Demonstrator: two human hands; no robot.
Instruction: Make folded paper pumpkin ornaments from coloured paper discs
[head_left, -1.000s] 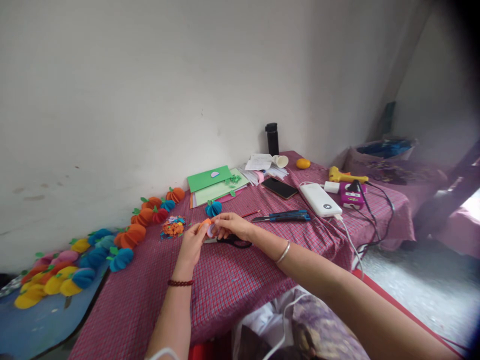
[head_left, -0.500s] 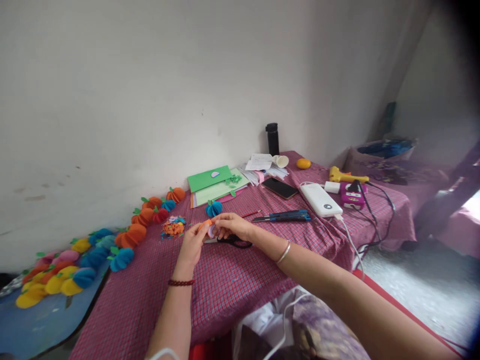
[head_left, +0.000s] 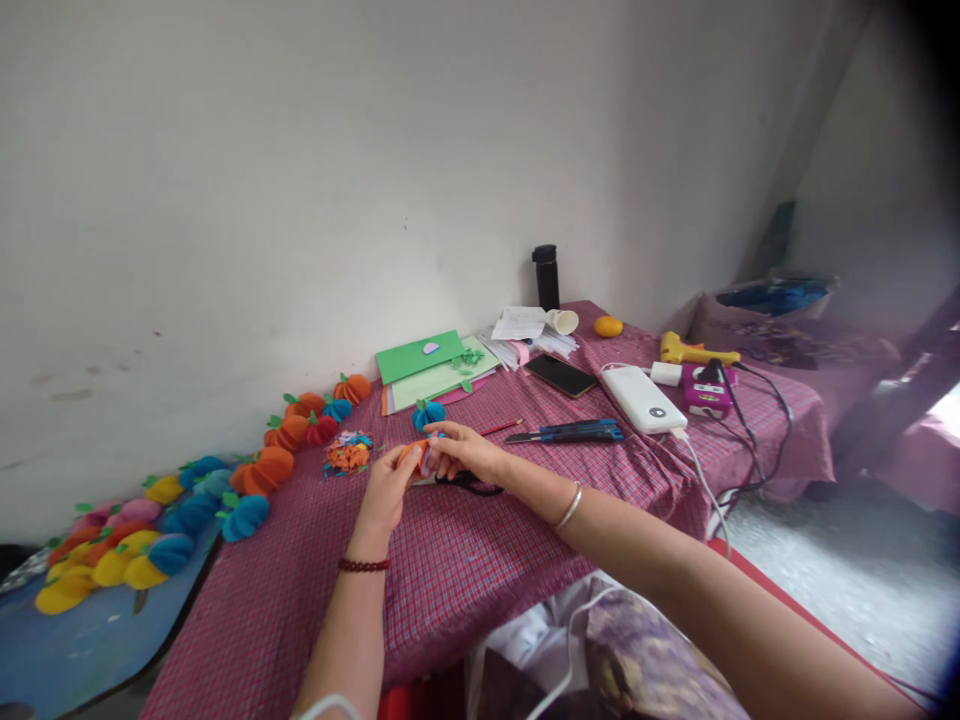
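Observation:
My left hand (head_left: 386,488) is closed with its fingertips pinching a small piece of orange paper (head_left: 415,453). From the other side my right hand (head_left: 466,453) meets it, thumb and fingers on the paper's edge, where a small lilac bit shows. Fingers partly hide the piece. Under my right hand lies a pair of black-handled scissors (head_left: 472,482), its blades partly covered. Just beyond the hands stands a blue paper pumpkin (head_left: 427,414) with a green leaf. A pile of coloured paper scraps (head_left: 349,453) lies to the left.
Several paper pumpkins (head_left: 262,470) line the table's left side, more on a blue surface (head_left: 97,650). Green sheets (head_left: 420,355), a phone (head_left: 560,375), blue-handled cutters (head_left: 577,431), a power bank (head_left: 643,398), a yellow glue gun (head_left: 697,351) and a black bottle (head_left: 547,278) lie or stand beyond.
The fingers of my right hand have shifted slightly on the orange paper, and the piece has turned a little. Both arms otherwise keep nearly the same place.

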